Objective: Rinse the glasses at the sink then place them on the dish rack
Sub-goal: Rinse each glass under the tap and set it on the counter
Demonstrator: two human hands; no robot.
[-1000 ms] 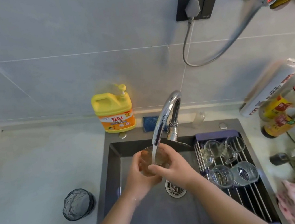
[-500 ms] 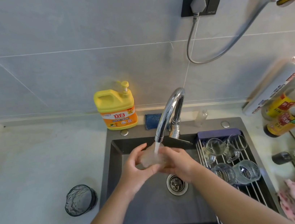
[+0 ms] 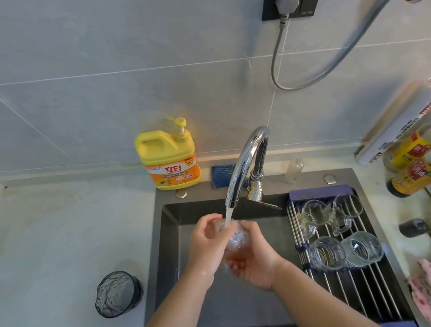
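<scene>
While tap (image 3: 245, 164) runs, left hand (image 3: 207, 244) and right hand (image 3: 255, 264) both curl fingers round glass (image 3: 236, 239) over sink (image 3: 166, 253), under stream for rinsing. 4 glasses (image 3: 328, 252) drain on rack (image 3: 365, 294). 1 dark glass (image 3: 117, 293) waits on counter (image 3: 44, 270).

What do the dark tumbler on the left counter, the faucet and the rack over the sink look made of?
Tumbler: probably smoky tinted glass; translucent, with a rippled, glossy surface.
Faucet: polished chromed metal; mirror-like highlights.
Rack: bare metal rods, probably stainless steel, satin sheen; its blue end bar looks plastic.
</scene>
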